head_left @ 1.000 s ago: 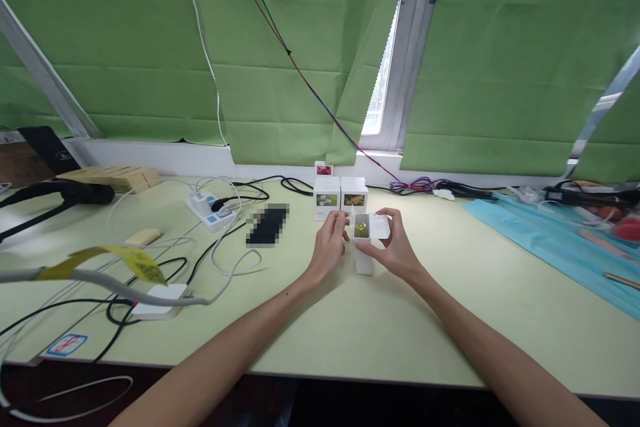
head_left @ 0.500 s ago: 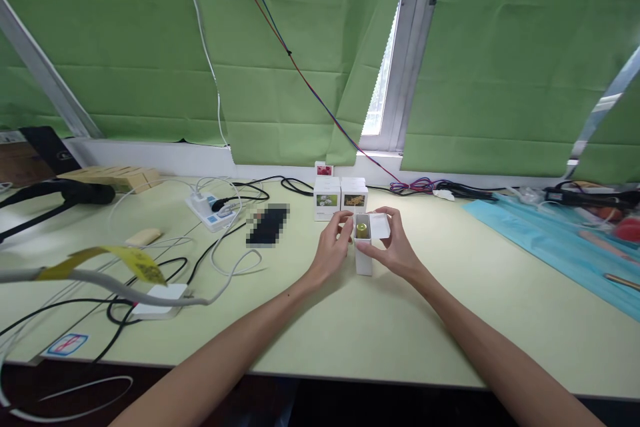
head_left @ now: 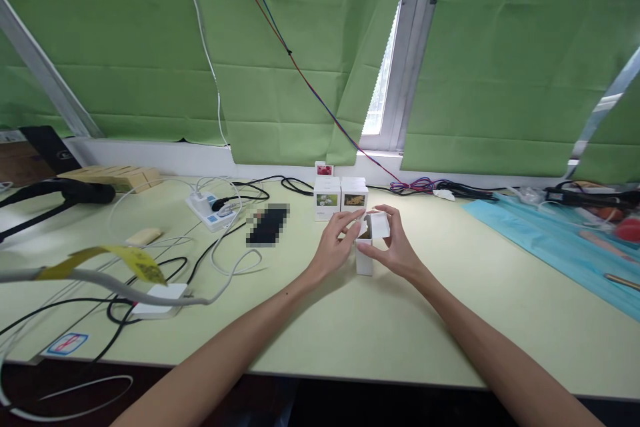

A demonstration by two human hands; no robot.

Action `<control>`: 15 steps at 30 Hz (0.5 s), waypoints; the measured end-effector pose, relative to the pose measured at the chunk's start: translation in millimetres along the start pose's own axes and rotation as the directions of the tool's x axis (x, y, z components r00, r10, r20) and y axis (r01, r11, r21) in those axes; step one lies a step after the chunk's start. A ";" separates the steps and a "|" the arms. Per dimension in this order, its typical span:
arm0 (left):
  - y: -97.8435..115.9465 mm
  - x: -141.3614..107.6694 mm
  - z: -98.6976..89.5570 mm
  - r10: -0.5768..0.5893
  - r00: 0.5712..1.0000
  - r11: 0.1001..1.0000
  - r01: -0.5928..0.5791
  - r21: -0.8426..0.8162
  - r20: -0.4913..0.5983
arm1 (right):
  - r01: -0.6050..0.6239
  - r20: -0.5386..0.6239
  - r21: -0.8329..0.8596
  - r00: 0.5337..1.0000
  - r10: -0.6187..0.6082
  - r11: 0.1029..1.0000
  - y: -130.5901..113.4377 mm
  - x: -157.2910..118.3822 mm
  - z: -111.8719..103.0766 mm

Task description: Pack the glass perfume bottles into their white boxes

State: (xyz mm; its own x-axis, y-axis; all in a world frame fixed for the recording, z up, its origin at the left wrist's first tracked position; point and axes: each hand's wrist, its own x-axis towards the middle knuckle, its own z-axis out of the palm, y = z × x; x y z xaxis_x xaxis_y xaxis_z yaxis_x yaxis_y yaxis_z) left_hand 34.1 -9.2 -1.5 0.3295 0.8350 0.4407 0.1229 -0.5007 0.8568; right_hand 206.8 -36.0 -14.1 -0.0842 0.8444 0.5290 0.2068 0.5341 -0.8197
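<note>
A narrow white box [head_left: 365,263] stands upright on the table with its top open. My right hand [head_left: 396,245] grips it from the right, thumb across the front and fingers behind. The white lid [head_left: 381,225] sticks out to the right, against that hand. At the box's upper left is my left hand [head_left: 336,240], its fingertips closed on a small white side flap [head_left: 364,223] at the opening. This hand and the flap cover most of what is inside; only a dark, yellowish bit shows.
Behind my hands stand white boxes with plant pictures, a left one [head_left: 327,207] and a right one [head_left: 353,188]. Leftward lie a blurred dark phone-like object [head_left: 268,225], a power strip [head_left: 213,211] and tangled cables. A blue sheet [head_left: 545,240] covers the table's right side.
My left hand has shifted slightly right, fingers now over the box's opening with the side flap. The yellow-green round thing inside is now mostly hidden. My right hand stays nearly still.
</note>
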 end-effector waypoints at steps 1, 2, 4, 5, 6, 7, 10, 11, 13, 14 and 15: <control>0.4 -0.2 -0.2 -0.006 1.000 1.000 0.006 0.002 0.005 | -0.002 0.002 -0.002 1.000 0.002 1.000 -0.3 -0.2 0.0; 0.9 -0.4 -0.5 -0.012 1.000 1.000 0.012 0.005 0.008 | -0.003 0.003 -0.005 1.000 0.003 1.000 -0.6 -0.3 0.0; 2.2 -0.7 -0.8 -0.023 1.000 1.000 0.022 0.013 0.012 | -0.005 0.003 -0.017 1.000 0.005 1.000 -1.0 -0.5 -0.1; 2.7 -0.8 -0.9 -0.026 1.000 1.000 0.026 0.018 0.014 | -0.006 0.003 -0.024 1.000 0.006 1.000 -1.0 -0.5 -0.3; 3.2 -0.9 -1.0 -0.029 0.999 0.999 0.029 0.022 0.017 | -0.006 0.002 -0.030 1.000 0.006 1.000 -1.0 -0.5 -0.5; 3.5 -0.8 -1.1 -0.031 0.999 0.999 0.030 0.026 0.020 | -0.006 0.003 -0.036 1.000 0.007 0.999 -1.0 -0.5 -0.8; 3.8 -0.6 -1.2 -0.029 0.999 0.999 0.028 0.037 0.024 | 0.003 0.012 -0.043 1.000 -0.003 0.999 -1.5 -0.5 -1.5; 3.8 -0.6 -1.2 -0.026 0.999 0.999 0.025 0.041 0.022 | 0.006 0.017 -0.043 1.000 -0.005 0.999 -1.8 -0.4 -1.6; 3.4 -0.7 -0.9 -0.017 1.000 0.999 0.016 0.046 0.014 | 0.012 0.026 -0.040 1.000 -0.011 0.999 -2.7 -0.3 -1.8; 3.2 -0.7 -0.7 -0.015 1.000 0.999 0.015 0.045 0.011 | 0.015 0.031 -0.037 0.999 -0.013 0.999 -3.2 -0.2 -1.9; 2.8 -0.9 -0.5 -0.017 1.000 0.999 0.016 0.042 0.009 | 0.016 0.036 -0.035 0.999 -0.015 0.999 -3.6 -0.1 -2.0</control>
State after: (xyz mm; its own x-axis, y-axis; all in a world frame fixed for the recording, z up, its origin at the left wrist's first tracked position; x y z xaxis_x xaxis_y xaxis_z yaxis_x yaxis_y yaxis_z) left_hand 33.8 -11.2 0.7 0.3356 0.8411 0.4241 0.1677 -0.4964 0.8518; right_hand 208.1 -38.1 -10.8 -0.1220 0.8375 0.5327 0.2393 0.5457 -0.8031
